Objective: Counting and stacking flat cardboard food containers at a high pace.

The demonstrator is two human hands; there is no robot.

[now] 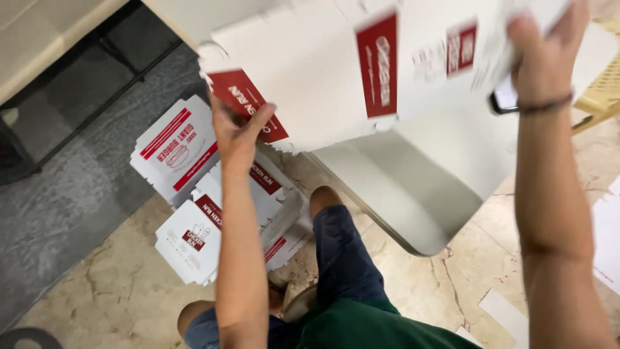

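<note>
Left hand: the left hand (236, 132) reaches up with the arm outstretched; thumb and fingers pinch the lower left edge of a flat white carton blank (310, 71) beside one of its red printed panels
Right hand: the right hand (546, 55) is raised at the blank's upper right side, palm against the sheet and fingers spread upward; whether the fingers actually clasp the edge cannot be told, as that part is blurred; a dark band (546, 103) circles the wrist
Carton blank: unfolded white card with red panels; held up in the air between both hands, above the table and tilted toward the camera; blurred along its top
Table: a pale table top (413, 187) with a rounded corner lies just under the blank
Floor stack: folded white and red cartons (194, 194) lie heaped on the floor, below the left forearm, partly on marble tiles and partly on a grey mat (71, 194)
Legs: the person's knees in blue shorts (342, 258) show beneath the arms; a green shirt at the bottom edge
Right edge: a yellow plastic chair (604, 90) beside the table; loose white sheets (607, 239) on the floor
</note>
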